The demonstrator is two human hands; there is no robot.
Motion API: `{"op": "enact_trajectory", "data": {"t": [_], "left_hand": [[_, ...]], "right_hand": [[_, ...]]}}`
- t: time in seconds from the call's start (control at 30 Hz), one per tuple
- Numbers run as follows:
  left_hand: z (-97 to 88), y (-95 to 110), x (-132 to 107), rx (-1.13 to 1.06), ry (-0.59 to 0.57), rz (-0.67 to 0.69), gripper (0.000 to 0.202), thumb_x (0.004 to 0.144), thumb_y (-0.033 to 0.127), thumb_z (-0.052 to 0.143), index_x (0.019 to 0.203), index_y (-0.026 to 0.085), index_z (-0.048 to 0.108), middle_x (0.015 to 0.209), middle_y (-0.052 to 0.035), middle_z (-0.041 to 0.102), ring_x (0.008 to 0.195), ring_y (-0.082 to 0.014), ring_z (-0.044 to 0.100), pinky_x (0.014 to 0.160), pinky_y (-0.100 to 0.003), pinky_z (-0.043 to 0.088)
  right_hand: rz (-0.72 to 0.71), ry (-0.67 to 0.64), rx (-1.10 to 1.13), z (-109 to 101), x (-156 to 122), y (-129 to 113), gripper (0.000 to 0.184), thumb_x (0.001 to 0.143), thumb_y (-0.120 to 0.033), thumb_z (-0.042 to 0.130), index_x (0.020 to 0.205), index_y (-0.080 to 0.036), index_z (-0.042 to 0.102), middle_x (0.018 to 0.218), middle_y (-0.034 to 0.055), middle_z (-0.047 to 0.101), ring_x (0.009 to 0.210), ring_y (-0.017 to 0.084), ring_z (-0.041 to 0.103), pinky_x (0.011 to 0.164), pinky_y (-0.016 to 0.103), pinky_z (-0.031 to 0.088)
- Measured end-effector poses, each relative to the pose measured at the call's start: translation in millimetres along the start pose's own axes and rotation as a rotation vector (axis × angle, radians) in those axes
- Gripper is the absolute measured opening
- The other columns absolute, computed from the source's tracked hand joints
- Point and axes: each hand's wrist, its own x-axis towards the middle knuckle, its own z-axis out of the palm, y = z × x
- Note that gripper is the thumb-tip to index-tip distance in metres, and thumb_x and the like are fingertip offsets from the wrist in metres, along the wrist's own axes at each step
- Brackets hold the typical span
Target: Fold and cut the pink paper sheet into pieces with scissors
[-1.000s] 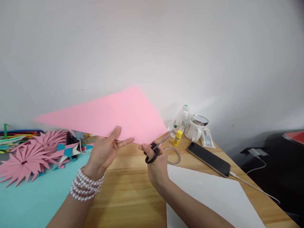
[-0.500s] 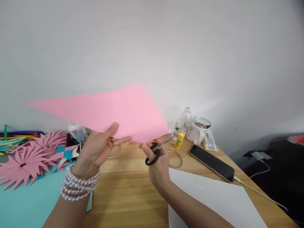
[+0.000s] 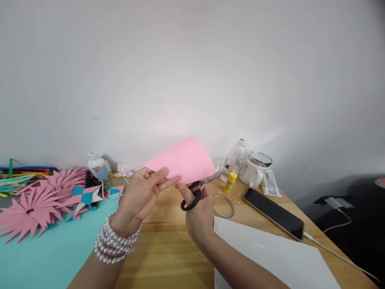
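A sheet of pink paper (image 3: 183,160) is held up above the table, tilted so that it looks foreshortened. My left hand (image 3: 142,192), with pearl bracelets (image 3: 116,243) round its wrist, pinches the near left edge between thumb and fingers. My right hand (image 3: 198,212) has the black-handled scissors (image 3: 192,200) on its fingers, their blades pointing to the upper right. Its thumb and fingertips also touch the near edge of the paper. The blades lie below and beside the sheet; I cannot tell whether they are on it.
Folded pink paper stars (image 3: 33,208) lie left on a turquoise board (image 3: 45,257), near a white bottle (image 3: 99,166). To the right are a water bottle (image 3: 236,160), glue stick (image 3: 230,182), mug (image 3: 254,170), tape ring (image 3: 224,206), phone (image 3: 273,212) and white sheet (image 3: 267,253).
My left hand has moved right, closer to my right hand. The pink paper has swung lower and tilted, so less of its face shows. The scissors stay in my right hand.
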Motion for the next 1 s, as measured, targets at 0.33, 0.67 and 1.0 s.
{"op": "enact_trajectory", "data": {"t": [0.33,0.67,1.0], "left_hand": [[-10.9,24.2,-2.4,0.211,0.067,0.206,0.023,0.052,0.03,0.081,0.052,0.013,0.066,0.049,-0.0051,0.066,0.038,-0.0151,0.058,0.038,-0.025,0.052],[-14.3,36.7,-9.1,0.242,0.149,0.268,0.022,0.058,0.024,0.076,0.045,0.015,0.06,0.045,-0.0008,0.062,0.047,-0.0151,0.062,0.049,-0.025,0.052],[-8.4,15.8,-2.5,0.206,0.095,0.051,0.027,0.055,0.025,0.078,0.046,0.011,0.057,0.048,-0.0037,0.062,0.053,-0.0186,0.065,0.055,-0.028,0.054]], "right_hand": [[0.024,-0.308,-0.152,-9.3,-5.2,-2.0,0.028,0.07,-0.027,0.07,0.093,-0.021,0.054,0.067,-0.0023,0.062,0.064,0.013,0.055,0.062,0.026,0.042],[0.413,-0.872,-0.298,-20.4,2.1,-20.3,0.043,0.056,-0.029,0.081,0.085,-0.019,0.051,0.067,-0.0024,0.061,0.058,0.011,0.05,0.058,0.025,0.04],[0.467,-0.816,-0.257,-19.3,11.7,-27.9,0.041,0.056,-0.035,0.081,0.08,-0.016,0.055,0.061,-0.0041,0.055,0.057,0.01,0.047,0.055,0.023,0.034]]}}
